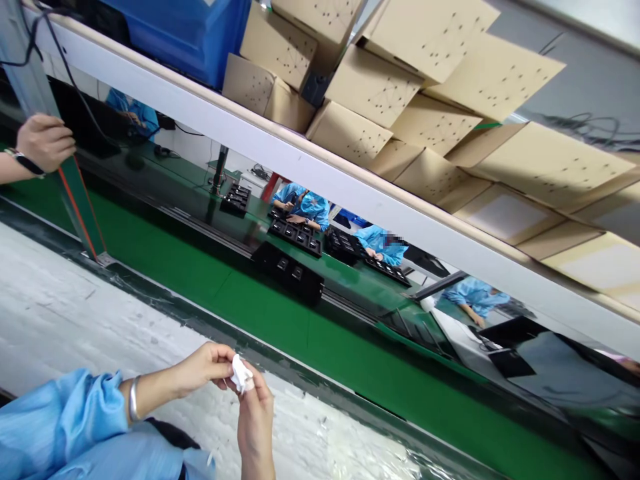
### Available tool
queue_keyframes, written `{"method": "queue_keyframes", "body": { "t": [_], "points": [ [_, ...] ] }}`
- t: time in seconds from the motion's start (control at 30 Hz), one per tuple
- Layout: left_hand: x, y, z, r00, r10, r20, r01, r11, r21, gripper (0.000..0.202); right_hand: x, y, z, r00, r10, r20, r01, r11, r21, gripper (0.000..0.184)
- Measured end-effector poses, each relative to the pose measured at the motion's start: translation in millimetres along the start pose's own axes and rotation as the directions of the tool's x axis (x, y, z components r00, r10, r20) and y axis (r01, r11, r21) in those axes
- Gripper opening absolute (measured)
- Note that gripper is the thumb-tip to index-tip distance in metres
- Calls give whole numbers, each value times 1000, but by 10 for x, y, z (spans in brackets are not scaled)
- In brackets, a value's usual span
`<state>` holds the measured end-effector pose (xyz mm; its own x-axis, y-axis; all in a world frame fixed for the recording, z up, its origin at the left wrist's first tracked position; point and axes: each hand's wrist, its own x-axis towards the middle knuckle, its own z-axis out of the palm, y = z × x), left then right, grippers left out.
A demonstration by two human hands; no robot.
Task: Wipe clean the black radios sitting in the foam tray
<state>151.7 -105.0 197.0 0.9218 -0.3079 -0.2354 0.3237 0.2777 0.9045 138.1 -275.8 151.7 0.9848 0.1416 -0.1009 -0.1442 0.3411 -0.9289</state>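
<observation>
A small white crumpled piece, like tissue or thin cloth, is pinched between my two hands above the pale worktop. My left hand, with a silvery bracelet at the wrist, grips its left side with closed fingers. From below, the thumb and fingers of my right hand close on its right side. What exactly the white piece is, I cannot make out.
Beyond the worktop runs a green conveyor belt, with a black tray at its far side. Cardboard boxes and a blue bin fill the shelf above. Another person's hand holds the left post. Several co-workers sit opposite.
</observation>
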Motion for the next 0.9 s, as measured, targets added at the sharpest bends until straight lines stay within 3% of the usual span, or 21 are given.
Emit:
{"method": "queue_keyframes", "body": {
  "t": [0.23, 0.4, 0.5, 0.63, 0.73, 0.83, 0.9],
  "points": [
    [13, -6, 32, 996, -92, -1, 92, 989, -118, 42, 31, -92, -9, 961, -222, -164, 183, 958, -219, 30],
    [10, -1, 54, 991, -132, 23, 133, 949, -287, 53, 17, -201, 19, 942, -309, -133, 258, 918, -301, 26],
    [1, 50, 68, 991, -134, 18, 135, 972, -190, 54, 4, -230, 46, 936, -315, -157, 258, 918, -300, 25],
    [8, 78, 70, 992, -115, -57, 111, 991, -73, 48, 29, -241, 16, 955, -239, -178, 200, 957, -211, 27],
    [10, 68, 60, 993, -97, -66, 91, 992, -82, 44, 46, -289, 7, 975, -81, -209, 86, 996, 17, 29],
    [-4, 71, 52, 992, -109, -65, 102, 989, -104, 44, 44, -360, 41, 976, 80, -204, -26, 967, 254, 30],
    [-18, 83, 49, 989, -132, -71, 122, 984, -127, 46, 36, -396, 69, 972, 133, -193, -65, 944, 323, 31]
  ]
}}
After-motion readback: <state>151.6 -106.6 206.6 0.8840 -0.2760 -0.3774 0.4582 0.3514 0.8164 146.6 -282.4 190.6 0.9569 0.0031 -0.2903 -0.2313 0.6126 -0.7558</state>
